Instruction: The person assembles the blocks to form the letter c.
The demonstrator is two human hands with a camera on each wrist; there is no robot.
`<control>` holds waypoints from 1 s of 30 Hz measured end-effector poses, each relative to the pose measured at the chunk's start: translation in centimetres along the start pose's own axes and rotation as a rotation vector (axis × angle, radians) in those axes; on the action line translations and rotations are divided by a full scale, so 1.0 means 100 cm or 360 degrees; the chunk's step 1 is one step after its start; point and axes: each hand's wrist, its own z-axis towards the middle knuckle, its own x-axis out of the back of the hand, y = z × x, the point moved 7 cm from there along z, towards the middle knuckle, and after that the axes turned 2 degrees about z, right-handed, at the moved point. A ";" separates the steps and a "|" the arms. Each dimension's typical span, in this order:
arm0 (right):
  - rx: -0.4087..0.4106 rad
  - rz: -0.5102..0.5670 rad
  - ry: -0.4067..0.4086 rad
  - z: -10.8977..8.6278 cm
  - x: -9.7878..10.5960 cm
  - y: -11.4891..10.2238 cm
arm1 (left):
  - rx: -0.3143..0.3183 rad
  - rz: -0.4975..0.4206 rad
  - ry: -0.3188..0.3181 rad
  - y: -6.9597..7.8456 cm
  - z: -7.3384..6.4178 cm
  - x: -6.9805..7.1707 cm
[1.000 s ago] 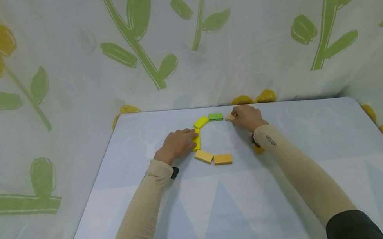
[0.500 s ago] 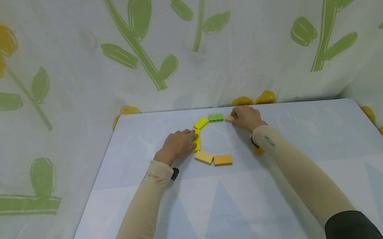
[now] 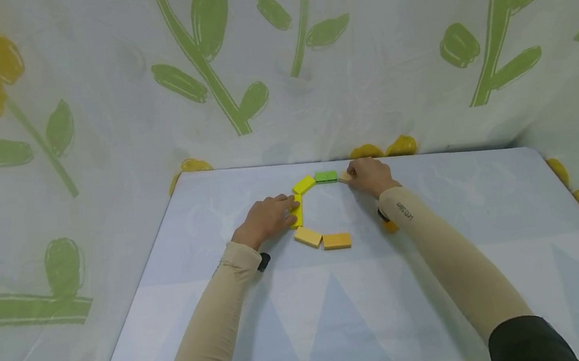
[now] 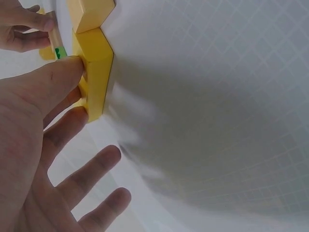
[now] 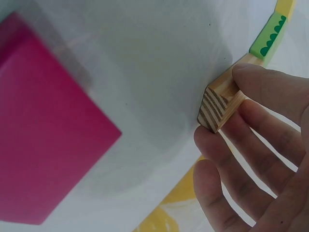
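In the head view, my left hand (image 3: 269, 218) pinches a yellow block (image 3: 300, 220) lying flat at the left of a curved row. The left wrist view has thumb and fingertips on that yellow block (image 4: 100, 72), with two other fingers stretched out free. My right hand (image 3: 371, 177) holds a plain wooden block (image 3: 344, 177) at the far side, just right of a green block (image 3: 326, 177). Seen from the right wrist, the wooden block (image 5: 219, 99), grain showing on its end, sits between thumb and fingers, its far end at the green block (image 5: 270, 36).
Another yellow block (image 3: 304, 185) lies angled between the held yellow one and the green one. Nearer me lie a pale orange block (image 3: 308, 237) and an orange block (image 3: 337, 241). An orange piece (image 3: 390, 227) shows beside my right forearm. A pink block (image 5: 53, 130) looms in the right wrist view.
My right hand has shifted slightly left with the wooden block, closer to the green block. The left hand stays on the yellow block.
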 end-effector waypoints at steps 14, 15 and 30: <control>0.0019 0.0012 0.0001 0.001 -0.001 -0.002 | 0.0022 -0.0002 -0.0046 -0.001 0.001 -0.002; 0.0018 0.0013 0.0002 0.001 -0.001 -0.002 | 0.0022 0.0000 -0.0047 -0.001 0.001 -0.002; -0.0010 0.0064 -0.0046 -0.002 0.000 -0.001 | 0.0010 0.0000 -0.0036 0.000 0.001 0.000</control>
